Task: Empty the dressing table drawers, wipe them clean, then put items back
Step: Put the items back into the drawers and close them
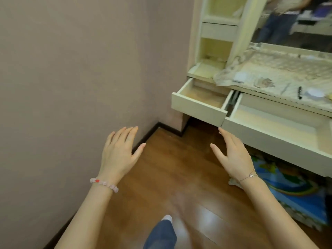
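Head view: left hand (119, 151) and right hand (231, 152) hover over the floor (170, 168), fingers straight, holding nothing. Far right, the dressing table (201, 72) has a small drawer (199, 103) and a wide drawer (273, 130) pulled out; right fingertips near their fronts.

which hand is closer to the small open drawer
Right. The right hand is just below the small drawer; the left hand is farther off, by the wall.
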{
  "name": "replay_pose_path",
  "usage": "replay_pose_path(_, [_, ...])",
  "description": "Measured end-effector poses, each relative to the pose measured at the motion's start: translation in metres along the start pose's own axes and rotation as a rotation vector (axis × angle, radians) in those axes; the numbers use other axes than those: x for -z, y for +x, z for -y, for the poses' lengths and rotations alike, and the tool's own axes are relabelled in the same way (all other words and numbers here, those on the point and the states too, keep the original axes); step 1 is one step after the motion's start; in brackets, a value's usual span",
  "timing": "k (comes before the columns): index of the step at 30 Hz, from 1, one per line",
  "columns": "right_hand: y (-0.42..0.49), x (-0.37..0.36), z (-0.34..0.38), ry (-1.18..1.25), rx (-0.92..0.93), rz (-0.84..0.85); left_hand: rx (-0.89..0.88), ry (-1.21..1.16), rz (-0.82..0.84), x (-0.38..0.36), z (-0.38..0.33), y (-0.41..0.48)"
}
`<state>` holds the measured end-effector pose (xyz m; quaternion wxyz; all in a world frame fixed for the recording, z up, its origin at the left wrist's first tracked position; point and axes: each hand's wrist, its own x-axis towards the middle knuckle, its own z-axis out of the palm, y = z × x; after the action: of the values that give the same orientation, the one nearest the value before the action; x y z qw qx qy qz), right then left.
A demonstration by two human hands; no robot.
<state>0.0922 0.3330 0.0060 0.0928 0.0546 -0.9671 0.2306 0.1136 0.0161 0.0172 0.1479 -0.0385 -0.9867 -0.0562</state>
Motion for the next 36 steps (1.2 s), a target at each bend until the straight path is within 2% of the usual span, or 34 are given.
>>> replay_pose_path(10, [0.057,-0.003,-0.027,-0.055,-0.277,-0.156,-0.336,-0.093,0.037,-0.047,-0.022,0.152])
replay_pose_path(18, [0.087,-0.015,-0.065,-0.064,-0.436,-0.176,-0.496,-0.119,0.123,-0.097,-0.059,0.226])
replay_pose_path(24, [0.125,-0.017,-0.114,-0.046,-0.488,-0.155,-0.537,-0.126,0.159,-0.135,-0.099,0.277])
replay_pose_path(36, [0.237,0.004,-0.253,-0.034,-0.505,-0.052,-0.501,-0.117,0.254,-0.209,-0.211,0.396])
